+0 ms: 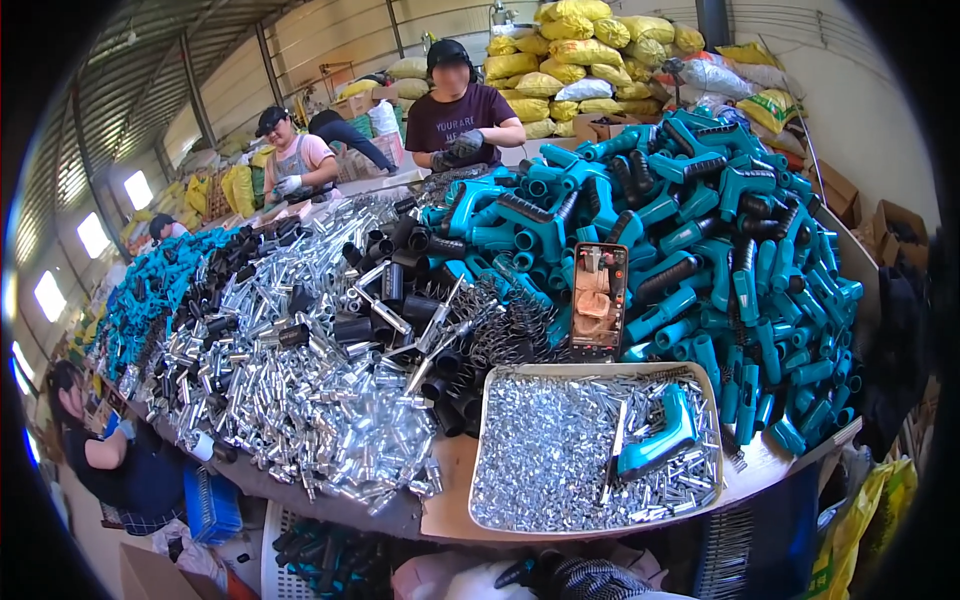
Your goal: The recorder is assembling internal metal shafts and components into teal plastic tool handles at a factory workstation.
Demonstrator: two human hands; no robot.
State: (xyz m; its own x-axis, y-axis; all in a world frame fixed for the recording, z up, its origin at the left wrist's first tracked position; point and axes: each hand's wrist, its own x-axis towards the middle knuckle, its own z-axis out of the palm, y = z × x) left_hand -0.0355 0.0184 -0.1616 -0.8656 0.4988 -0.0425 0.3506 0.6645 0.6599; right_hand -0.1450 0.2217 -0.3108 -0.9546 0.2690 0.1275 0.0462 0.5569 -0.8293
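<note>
At the lower edge, a white patch (487, 580) that may be my left hand, gloved, shows beside a small black piece (515, 573). Next to it, a grey-and-black knitted surface (600, 578) may be my right glove or sleeve. The frame cuts both off, and no fingers can be made out. Just beyond them on the table stands a cream tray (476, 440) full of small shiny metal pins and sleeves. A teal-and-black pistol-shaped handle (660, 437) lies on the metal pieces in it, with a thin silver strip (615, 440) at its left.
Behind the tray a phone (598, 300) stands upright. Heaped teal handles (690, 240) rise at the right; black springs (505, 325), black tubes and silver metal parts (330, 400) spread leftward. Co-workers (465, 125) stand across the table. A person (100, 450) is at the left; yellow sacks (570, 60) are stacked behind.
</note>
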